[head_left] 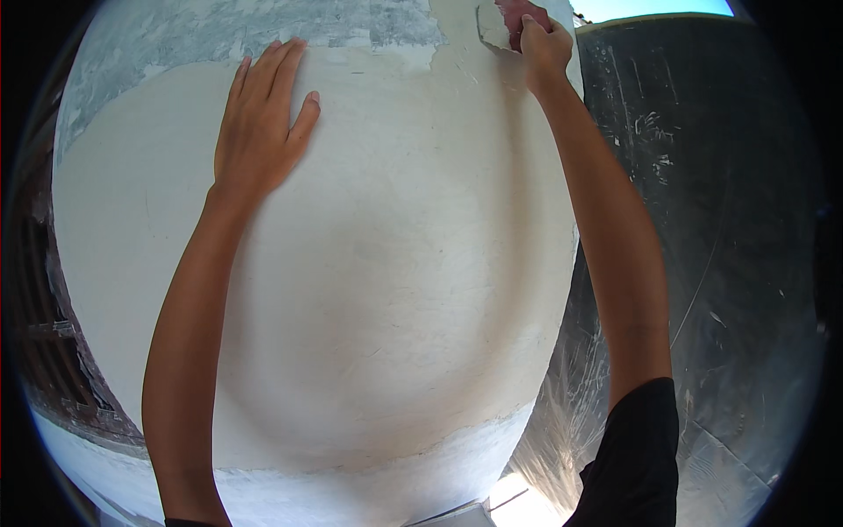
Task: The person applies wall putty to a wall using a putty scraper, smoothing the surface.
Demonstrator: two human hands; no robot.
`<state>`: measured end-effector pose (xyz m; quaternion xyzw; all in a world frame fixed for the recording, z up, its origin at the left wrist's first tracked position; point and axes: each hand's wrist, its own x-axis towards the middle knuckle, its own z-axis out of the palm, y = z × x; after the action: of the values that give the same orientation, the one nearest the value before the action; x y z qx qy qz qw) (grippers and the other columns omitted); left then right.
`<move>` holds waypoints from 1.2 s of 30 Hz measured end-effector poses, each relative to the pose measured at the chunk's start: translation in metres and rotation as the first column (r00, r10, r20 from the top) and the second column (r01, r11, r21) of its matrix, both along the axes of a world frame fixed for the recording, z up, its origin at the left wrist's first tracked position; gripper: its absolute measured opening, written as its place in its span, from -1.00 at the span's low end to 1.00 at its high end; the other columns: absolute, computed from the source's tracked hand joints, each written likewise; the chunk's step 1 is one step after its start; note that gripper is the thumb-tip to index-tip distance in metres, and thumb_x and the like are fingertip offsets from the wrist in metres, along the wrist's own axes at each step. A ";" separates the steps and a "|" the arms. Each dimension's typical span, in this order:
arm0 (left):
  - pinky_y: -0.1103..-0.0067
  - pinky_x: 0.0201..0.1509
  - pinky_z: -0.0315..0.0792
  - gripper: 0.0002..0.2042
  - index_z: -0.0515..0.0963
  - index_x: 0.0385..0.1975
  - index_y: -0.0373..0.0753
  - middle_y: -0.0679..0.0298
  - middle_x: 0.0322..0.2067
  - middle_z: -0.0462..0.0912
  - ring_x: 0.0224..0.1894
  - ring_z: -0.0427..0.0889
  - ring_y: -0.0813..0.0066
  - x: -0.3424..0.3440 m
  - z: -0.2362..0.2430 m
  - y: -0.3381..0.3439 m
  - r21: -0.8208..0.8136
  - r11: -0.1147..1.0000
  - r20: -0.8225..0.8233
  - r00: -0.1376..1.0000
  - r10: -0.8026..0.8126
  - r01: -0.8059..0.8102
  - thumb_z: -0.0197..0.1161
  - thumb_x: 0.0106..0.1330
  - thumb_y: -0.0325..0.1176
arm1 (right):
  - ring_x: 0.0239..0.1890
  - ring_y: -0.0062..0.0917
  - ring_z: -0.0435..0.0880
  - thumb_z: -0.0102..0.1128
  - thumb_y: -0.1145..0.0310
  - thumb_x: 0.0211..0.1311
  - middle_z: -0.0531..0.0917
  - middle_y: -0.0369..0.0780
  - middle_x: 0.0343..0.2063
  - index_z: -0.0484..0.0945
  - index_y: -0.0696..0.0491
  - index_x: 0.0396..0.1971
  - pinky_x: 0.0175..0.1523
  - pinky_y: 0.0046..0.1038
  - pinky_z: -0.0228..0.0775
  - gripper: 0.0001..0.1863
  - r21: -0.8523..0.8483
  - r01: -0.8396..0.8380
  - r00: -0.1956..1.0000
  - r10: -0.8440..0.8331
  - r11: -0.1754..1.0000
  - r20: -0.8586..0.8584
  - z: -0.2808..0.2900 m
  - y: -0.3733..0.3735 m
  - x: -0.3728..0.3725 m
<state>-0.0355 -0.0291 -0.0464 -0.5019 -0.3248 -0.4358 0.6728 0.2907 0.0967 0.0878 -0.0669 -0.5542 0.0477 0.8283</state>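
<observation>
A pale plastered wall fills the middle of the view, smooth and cream-coloured. My left hand lies flat against it at the upper left, fingers stretched and thumb apart, holding nothing. The fingertips reach the edge of a rough blue-grey patch along the top. Up at the top right, my right hand is closed on a dark red piece of sandpaper, pressed to the wall beside a cracked, flaking spot. Part of the sandpaper is hidden by my fingers.
A dark, scratched panel stands along the right side of the wall. At the left edge is a brown slatted opening. Below the cream area runs a whiter band. Bright light falls at the bottom right, with sky showing at the top right.
</observation>
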 end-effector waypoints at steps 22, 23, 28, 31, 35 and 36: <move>0.27 0.53 -0.04 -0.46 0.21 0.38 -0.13 0.18 0.34 0.30 0.42 0.20 0.26 -0.003 -0.001 0.001 -0.035 0.999 0.011 0.999 -0.038 0.038 0.07 0.40 -0.26 | -0.33 -0.56 0.64 0.23 0.40 0.26 0.66 -0.18 -0.25 0.58 0.28 -0.10 -0.26 -0.50 0.53 -0.70 0.063 -0.060 0.993 0.065 0.996 -0.093 -0.017 0.006 0.005; 0.27 0.53 -0.04 -0.46 0.21 0.38 -0.13 0.18 0.34 0.30 0.42 0.20 0.26 -0.004 0.000 0.001 -0.032 0.999 0.010 0.999 -0.031 0.031 0.06 0.40 -0.25 | -0.30 -0.55 0.64 0.25 0.39 0.26 0.67 -0.17 -0.20 0.58 0.27 -0.08 -0.20 -0.49 0.53 -0.69 0.069 0.114 0.992 -0.117 0.991 0.046 -0.019 0.008 0.008; 0.28 0.54 -0.05 -0.47 0.21 0.38 -0.11 0.18 0.34 0.30 0.42 0.19 0.27 -0.001 -0.001 0.001 -0.029 0.999 0.018 0.999 -0.031 0.031 0.06 0.40 -0.25 | -0.25 -0.57 0.64 0.24 0.34 0.29 0.67 -0.18 -0.20 0.58 0.25 -0.04 -0.14 -0.51 0.50 -0.66 -0.141 0.150 0.921 -0.190 0.979 -0.339 -0.016 0.010 0.018; 0.29 0.54 -0.05 -0.47 0.21 0.38 -0.10 0.18 0.34 0.30 0.42 0.19 0.27 -0.001 -0.001 0.001 -0.037 0.999 0.029 0.999 -0.029 0.030 0.05 0.41 -0.25 | -0.27 -0.61 0.63 0.23 0.33 0.31 0.66 -0.20 -0.19 0.58 0.25 -0.02 -0.17 -0.53 0.49 -0.66 -0.008 -0.182 0.965 0.177 0.983 -0.192 -0.036 -0.027 -0.008; 0.29 0.54 -0.04 -0.47 0.21 0.38 -0.11 0.18 0.34 0.30 0.42 0.20 0.27 -0.001 0.000 0.003 -0.027 0.999 0.021 0.999 -0.030 0.031 0.06 0.41 -0.25 | -0.36 -0.62 0.59 0.24 0.35 0.30 0.64 -0.25 -0.27 0.54 0.23 0.04 -0.24 -0.53 0.47 -0.63 0.014 0.094 0.987 -0.095 0.996 0.133 -0.026 0.005 -0.001; 0.29 0.54 -0.04 -0.47 0.21 0.38 -0.11 0.18 0.34 0.30 0.42 0.20 0.27 -0.003 -0.001 0.002 -0.022 0.999 0.018 0.999 -0.037 0.037 0.06 0.40 -0.25 | -0.36 -0.62 0.59 0.24 0.35 0.30 0.64 -0.25 -0.27 0.54 0.23 0.04 -0.24 -0.53 0.47 -0.63 0.013 0.091 0.987 -0.092 0.996 0.135 -0.027 0.000 -0.004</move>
<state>-0.0380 -0.0271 -0.0473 -0.5113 -0.3263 -0.4490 0.6561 0.2866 0.0966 0.0605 -0.0926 -0.6057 0.0032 0.7902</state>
